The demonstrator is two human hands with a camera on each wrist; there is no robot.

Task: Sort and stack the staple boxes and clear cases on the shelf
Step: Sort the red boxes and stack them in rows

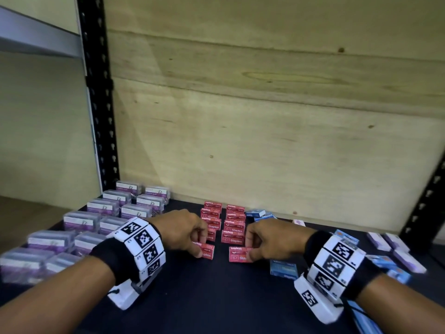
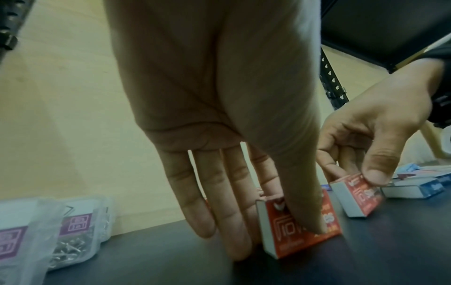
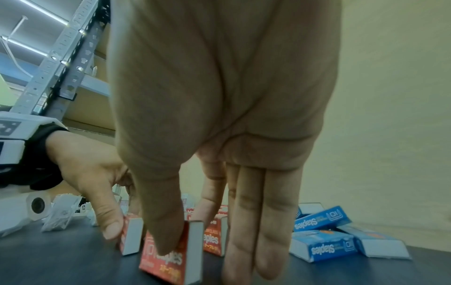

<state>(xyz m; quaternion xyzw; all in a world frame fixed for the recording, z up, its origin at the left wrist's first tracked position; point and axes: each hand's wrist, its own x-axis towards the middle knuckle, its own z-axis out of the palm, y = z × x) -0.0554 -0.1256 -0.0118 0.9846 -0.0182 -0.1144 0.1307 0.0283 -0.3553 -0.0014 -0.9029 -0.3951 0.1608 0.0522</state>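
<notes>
My left hand (image 1: pixel 201 245) pinches a red staple box (image 2: pixel 280 243) between thumb and fingers, low over the black shelf (image 1: pixel 216 297). My right hand (image 1: pixel 250 247) pinches a second red staple box (image 3: pixel 168 266) the same way, just to the right. Both boxes sit at the near ends of two rows of red staple boxes (image 1: pixel 234 225) that run toward the back wall. Clear cases (image 1: pixel 106 208) with purple labels stand in two rows on the left. Loose blue staple boxes (image 3: pixel 322 246) lie to the right of my right hand.
Pale purple boxes (image 1: pixel 397 247) and more blue boxes (image 1: pixel 395 273) lie scattered at the far right. A plywood back wall (image 1: pixel 265 116) closes the shelf. Black uprights (image 1: pixel 101 116) stand at the left and right corners. Bare shelf lies in front between my forearms.
</notes>
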